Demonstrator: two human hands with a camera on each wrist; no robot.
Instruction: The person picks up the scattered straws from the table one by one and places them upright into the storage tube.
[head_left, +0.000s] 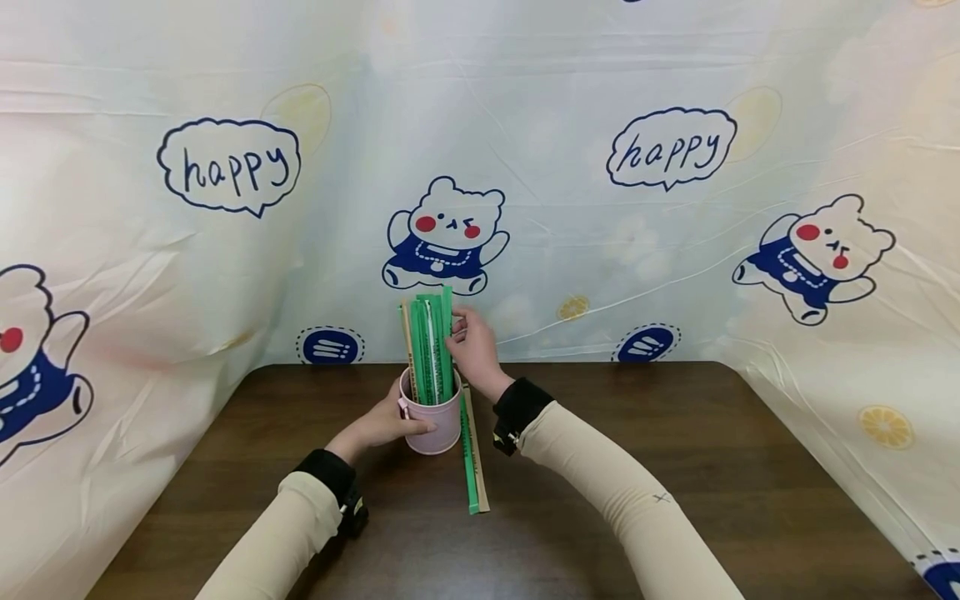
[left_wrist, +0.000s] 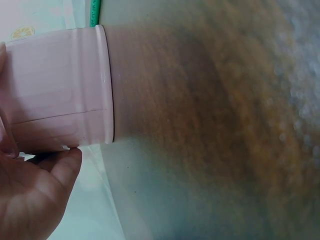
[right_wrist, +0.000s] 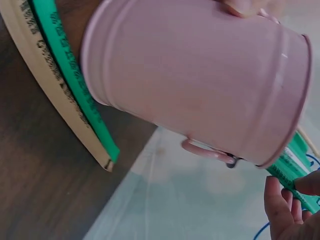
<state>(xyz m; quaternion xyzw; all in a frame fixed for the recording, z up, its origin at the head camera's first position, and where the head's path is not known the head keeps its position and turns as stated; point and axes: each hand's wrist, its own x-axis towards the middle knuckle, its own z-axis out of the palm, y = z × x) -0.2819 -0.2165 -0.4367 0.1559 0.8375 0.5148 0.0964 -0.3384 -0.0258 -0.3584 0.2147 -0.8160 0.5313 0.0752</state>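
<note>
A small pink bucket [head_left: 435, 435] stands on the table, filled with upright green paper-wrapped sticks [head_left: 426, 350] and a tan one [head_left: 408, 337] at the left. My left hand [head_left: 381, 422] grips the bucket from its left side, thumb across the front; in the left wrist view the hand [left_wrist: 35, 197] lies beside its wall. At the bucket's right, my right hand [head_left: 476, 348] pinches a green paper-wrapped stick, which rises slightly above the others. The right wrist view shows thumb and fingers of that hand [right_wrist: 287, 210] on the stick below the rim.
One green wrapped stick [head_left: 468, 467] and one tan wrapped stick [head_left: 479, 479] lie side by side on the brown table [head_left: 600, 500], just right of the bucket. A printed cloth [head_left: 555, 208] hangs behind the table. A pink handle lug [right_wrist: 207, 151] juts from the bucket's side.
</note>
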